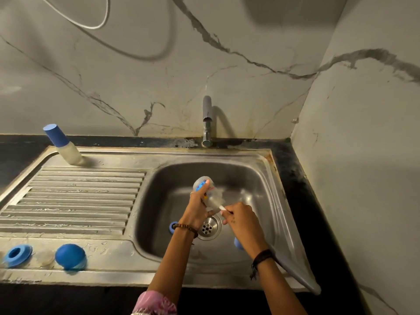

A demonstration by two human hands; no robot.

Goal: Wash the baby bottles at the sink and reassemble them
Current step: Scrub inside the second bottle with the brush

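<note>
Over the steel sink basin (250, 178), my left hand (197, 212) grips a clear baby bottle (203, 184) with coloured print, its base pointing away from me. My right hand (241, 221) pinches the white handle of a brush (221, 207) that goes into the bottle's mouth; the brush head is blurred inside. A blue ring (173, 227) lies in the basin left of the drain (209, 227). A blue piece (237, 243) shows under my right wrist, mostly hidden.
On the drainboard (75, 196) stand an assembled bottle with a blue cap (62, 144) at the back, a blue collar ring (17, 255) and a blue dome cap (71, 258) at the front. The tap (207, 120) is behind the basin, no water visible. A wall closes the right side.
</note>
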